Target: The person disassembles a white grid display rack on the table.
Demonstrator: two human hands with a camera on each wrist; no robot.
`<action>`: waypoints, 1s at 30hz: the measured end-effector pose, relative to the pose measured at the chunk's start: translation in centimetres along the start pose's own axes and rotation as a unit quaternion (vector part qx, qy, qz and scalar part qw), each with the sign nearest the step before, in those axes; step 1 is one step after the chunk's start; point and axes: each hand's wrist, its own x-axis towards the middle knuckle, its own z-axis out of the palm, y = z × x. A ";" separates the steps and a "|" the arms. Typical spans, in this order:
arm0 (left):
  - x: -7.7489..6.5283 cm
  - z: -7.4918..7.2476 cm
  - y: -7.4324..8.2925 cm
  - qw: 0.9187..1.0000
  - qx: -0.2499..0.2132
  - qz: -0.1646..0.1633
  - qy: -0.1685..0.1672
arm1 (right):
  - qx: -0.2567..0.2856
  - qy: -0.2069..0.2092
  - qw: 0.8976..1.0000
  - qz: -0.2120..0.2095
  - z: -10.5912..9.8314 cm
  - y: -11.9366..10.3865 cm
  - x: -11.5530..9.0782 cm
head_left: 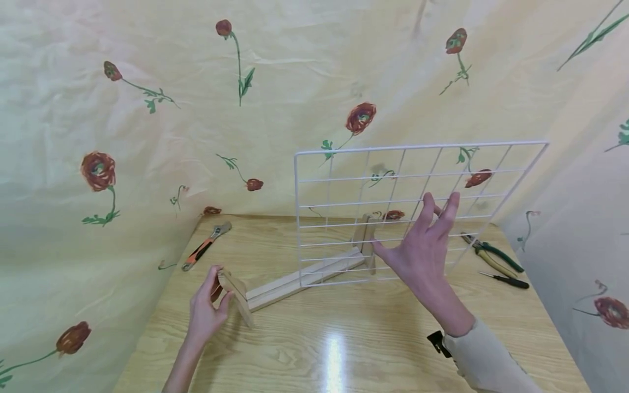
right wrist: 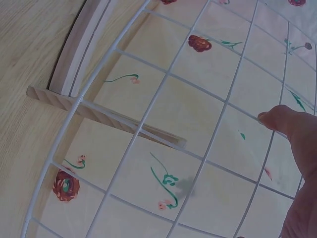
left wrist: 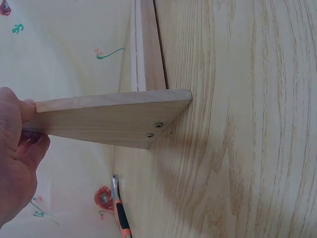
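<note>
Behind everything, a flowered cloth [head_left: 147, 33] is hanging around a wooden surface [head_left: 393, 338]. Over the surface, a white wire grid [head_left: 395, 202] is standing tilted, its lower edge crossing the view of a wooden stand [head_left: 285, 289]; whether they are touching is staying unclear. The stand is lying slantwise, its bar running between two end boards. The right hand [head_left: 425, 248] is spreading its thumb and mostly straight fingers wide against the grid. The left hand [head_left: 208, 305] is pinching the stand's near end board. Pliers [head_left: 502, 255] are lying on the right, an orange-handled wrench [head_left: 202, 249] on the left, and a screwdriver [head_left: 513, 281] near the pliers.
</note>
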 end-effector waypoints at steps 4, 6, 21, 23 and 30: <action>-0.1 -0.1 0.1 1.000 -0.001 0.003 0.002 | -0.006 -0.002 1.000 0.003 0.2 0.1 -0.1; -0.2 -0.1 0.2 1.000 -0.002 0.008 0.004 | -0.007 -0.001 1.000 0.001 0.3 0.1 -0.2; -1.0 -0.2 1.0 0.999 0.004 0.016 0.032 | -0.003 -0.010 1.000 0.014 0.6 0.1 -0.3; -1.2 -0.2 0.9 0.999 0.010 0.014 0.037 | -0.004 -0.011 1.000 0.014 0.6 0.1 -0.3; -1.8 -0.2 0.8 0.999 0.017 -0.005 0.043 | -0.010 -0.007 1.000 0.005 0.9 0.2 -0.5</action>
